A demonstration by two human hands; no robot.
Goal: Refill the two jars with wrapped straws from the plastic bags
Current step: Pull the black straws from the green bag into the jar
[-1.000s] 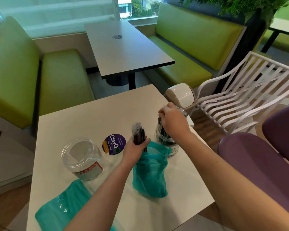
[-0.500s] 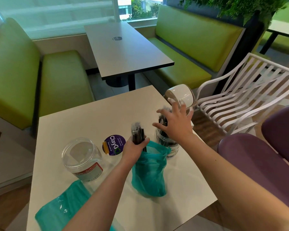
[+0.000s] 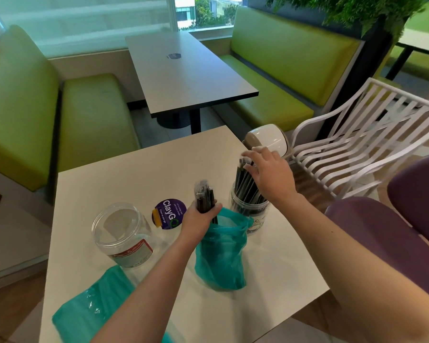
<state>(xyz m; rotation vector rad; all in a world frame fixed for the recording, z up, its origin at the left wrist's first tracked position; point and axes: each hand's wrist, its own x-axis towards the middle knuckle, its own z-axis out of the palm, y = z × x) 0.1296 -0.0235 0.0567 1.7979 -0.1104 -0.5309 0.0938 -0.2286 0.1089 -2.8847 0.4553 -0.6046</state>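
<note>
Lifted off the right-of-centre jar (image 3: 249,214), right hand (image 3: 270,177) fingers spread, brushing upright straws (image 3: 245,181); left hand (image 3: 200,219) grips straw bundle (image 3: 203,196) just left.

A clear plastic jar (image 3: 249,214) packed with dark wrapped straws (image 3: 247,184) stands beside an upright teal plastic bag (image 3: 221,256); another clear jar (image 3: 122,233) stands empty near a flat teal bag (image 3: 92,310).

Bare tabletop (image 3: 124,179) ahead-left of the left hand (image 3: 200,216), empty jar (image 3: 120,233) to its left, filled jar (image 3: 249,206) and white bin (image 3: 266,138) crowding the right hand (image 3: 270,177)
</note>
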